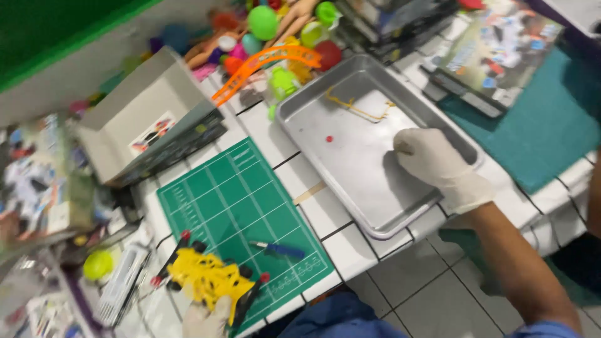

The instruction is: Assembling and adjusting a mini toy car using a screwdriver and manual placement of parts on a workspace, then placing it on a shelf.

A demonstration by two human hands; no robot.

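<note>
Right hand (438, 164), in a white glove: fingers (410, 145) curled loosely together, knuckles bent, fingertips laid inside the metal tray (300, 103) close to its right rim. No object is seen pinched between them; whether a small part is trapped under the tips cannot be told.

Left hand (206, 318), also gloved, seen only in part at the bottom edge: fingers closed up around the underside of a yellow toy vehicle (206, 276) with black and red parts, which is held over the near left corner of the green cutting mat (235, 194).

Inside the tray: a small red bead (328, 139) near the middle, a thin yellow strip (354, 107) toward the far edge, both well apart from the right hand.

On the mat, near its near right edge: a blue-handled tool (278, 250), untouched.

Beyond the mat's far edge: an open grey box (147, 106). An orange curved track piece (269, 62) lies off the tray's far left corner.
</note>
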